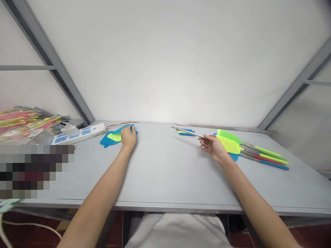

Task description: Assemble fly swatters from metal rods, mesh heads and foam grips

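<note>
My left hand is closed, its fingers curled at the right end of a small pile of fly swatter heads, pinching a blue swatter head. A yellow-green swatter head lies in the same pile, partly behind the hand. My right hand grips a thin metal rod that slants up to the left, above the table. Just right of that hand lie assembled fly swatters with green, yellow and blue heads and coloured handles; a red head is mostly hidden.
Behind the rod lie short blue and yellow handles. Long metal rods run along the wall. At left are a white power strip and bagged colourful items. The grey table's front edge is near my body.
</note>
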The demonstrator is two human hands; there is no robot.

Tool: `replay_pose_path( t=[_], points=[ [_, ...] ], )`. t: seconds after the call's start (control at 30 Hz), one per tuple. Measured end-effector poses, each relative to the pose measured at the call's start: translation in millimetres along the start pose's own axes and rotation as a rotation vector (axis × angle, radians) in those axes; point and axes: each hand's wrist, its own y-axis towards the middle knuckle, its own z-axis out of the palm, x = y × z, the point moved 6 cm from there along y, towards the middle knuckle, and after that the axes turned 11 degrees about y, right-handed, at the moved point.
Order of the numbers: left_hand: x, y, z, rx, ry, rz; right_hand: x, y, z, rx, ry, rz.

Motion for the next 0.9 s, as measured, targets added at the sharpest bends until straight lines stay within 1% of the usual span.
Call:
replay_pose_path(
  t=[0.1, 0.17, 0.2, 0.3, 0.33, 0.4, 0.43, 0.5, 0.57, 0.63, 0.73, 0.9],
  points=[
    [-12, -1, -2, -0.002, -0.068, 0.042, 0, 0, 0, 0.005, 0.004, 0.003],
    [-25, -5, -2, 0.005, -0.091, 0.089, 0, 0, -1, 0.008, 0.004, 0.005],
    [-33, -9, -2, 0.014, -0.096, 0.124, 0, 0, -1, 0.007, 0.002, 0.005],
    [-69, -26, 0, 0.052, -0.106, 0.338, 1, 0, 0, 0.007, -0.006, -0.001],
    [-80, -33, 1, 0.064, -0.122, 0.377, 1, 0, 0, 0.011, -0.009, -0.006],
    [-95, -45, 3, 0.069, -0.161, 0.391, 1, -1, 2, 0.025, -0.017, -0.014],
    [-101, -51, 4, 0.07, -0.15, 0.395, 1, -1, 3, 0.038, -0.021, -0.02],
    [-114, -62, 8, 0.085, 0.008, 0.49, 2, -1, 4, 0.067, -0.027, -0.034],
    [-121, -72, 13, 0.095, 0.157, 0.585, 2, -1, 6, 0.1, -0.024, -0.052],
    [-124, -79, 17, 0.11, 0.228, 0.64, 4, -1, 7, 0.122, -0.022, -0.071],
    [-125, -90, 25, 0.16, 0.239, 0.663, 5, -2, 8, 0.129, -0.027, -0.093],
    [-125, -107, 37, 0.261, 0.252, 0.649, 8, -3, 10, 0.144, -0.012, -0.125]
  ],
)
